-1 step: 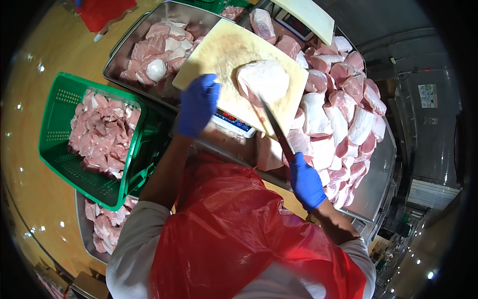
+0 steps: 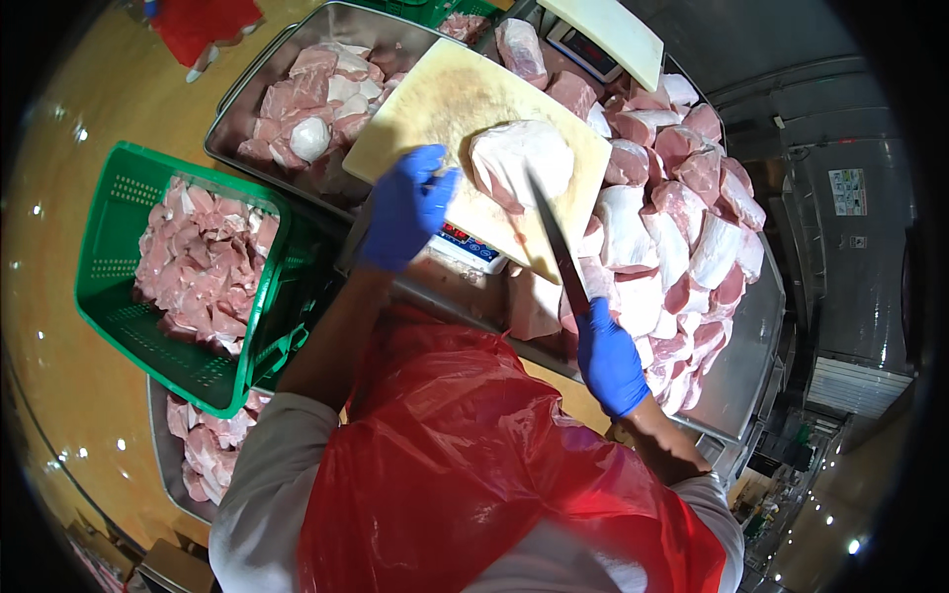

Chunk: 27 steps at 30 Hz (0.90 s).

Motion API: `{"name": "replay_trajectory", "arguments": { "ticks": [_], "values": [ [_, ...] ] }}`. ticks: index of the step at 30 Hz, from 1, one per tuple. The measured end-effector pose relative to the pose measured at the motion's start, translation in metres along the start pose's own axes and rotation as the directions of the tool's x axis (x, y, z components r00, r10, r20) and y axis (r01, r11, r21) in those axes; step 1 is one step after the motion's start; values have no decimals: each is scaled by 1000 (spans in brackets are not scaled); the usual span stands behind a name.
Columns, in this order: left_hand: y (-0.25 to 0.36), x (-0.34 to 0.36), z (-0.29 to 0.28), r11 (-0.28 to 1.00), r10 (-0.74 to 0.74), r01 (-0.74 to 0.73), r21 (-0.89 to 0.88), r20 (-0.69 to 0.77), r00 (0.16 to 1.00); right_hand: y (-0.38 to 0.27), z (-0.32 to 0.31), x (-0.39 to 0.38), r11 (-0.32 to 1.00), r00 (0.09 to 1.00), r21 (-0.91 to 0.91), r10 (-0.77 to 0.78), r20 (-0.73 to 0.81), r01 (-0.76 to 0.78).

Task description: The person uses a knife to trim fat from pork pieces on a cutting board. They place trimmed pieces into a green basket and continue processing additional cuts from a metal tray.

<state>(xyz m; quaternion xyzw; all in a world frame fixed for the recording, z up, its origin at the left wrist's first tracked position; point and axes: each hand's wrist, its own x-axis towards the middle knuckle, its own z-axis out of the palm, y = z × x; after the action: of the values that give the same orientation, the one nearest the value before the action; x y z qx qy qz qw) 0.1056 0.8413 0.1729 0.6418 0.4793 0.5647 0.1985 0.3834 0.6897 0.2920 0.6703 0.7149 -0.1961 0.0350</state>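
Observation:
A chunk of raw meat with a pale fat cap point(image 2: 529, 158) lies on the worn cutting board point(image 2: 420, 104), toward its right side. My right hand point(image 2: 610, 368), in a blue glove, grips the handle of a long knife point(image 2: 556, 233). The blade points away from me, its tip over the meat's near right part; whether it touches cannot be told. My left hand point(image 2: 403, 210), also gloved in blue, is at the board's near left edge, short of the meat. Its fingers are bent and apart, with nothing seen in them. Below the board, a scale's display point(image 2: 465, 243) shows.
Large meat blocks point(image 2: 682, 212) pile up on the metal table point(image 2: 736, 371) at right. A metal tub point(image 2: 237, 119) of meat stands far left. Nearer, a green basket point(image 2: 104, 262) holds trimmings above another meat tray point(image 2: 168, 465). Behind the pile sits a second scale with a board point(image 2: 618, 35).
My left hand has moved slightly right toward the meat, and its fingers have spread. The knife tip has shifted a little right and away from me. The meat stays in place.

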Motion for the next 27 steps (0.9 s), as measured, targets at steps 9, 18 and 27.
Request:
{"name": "replay_trajectory", "arguments": {
  "ticks": [9,18,27],
  "values": [
    [-38,7,54,752,-399,386,-534,97,912,-87,19,150,950,892,208,-122,-435,232],
    [-36,2,46,787,-376,369,-495,90,922,-110,29,163,984,970,162,-31,-241,72],
    [-49,16,15,978,-109,104,-183,-18,994,-32,41,52,985,995,-146,-85,42,91]
  ]
}}
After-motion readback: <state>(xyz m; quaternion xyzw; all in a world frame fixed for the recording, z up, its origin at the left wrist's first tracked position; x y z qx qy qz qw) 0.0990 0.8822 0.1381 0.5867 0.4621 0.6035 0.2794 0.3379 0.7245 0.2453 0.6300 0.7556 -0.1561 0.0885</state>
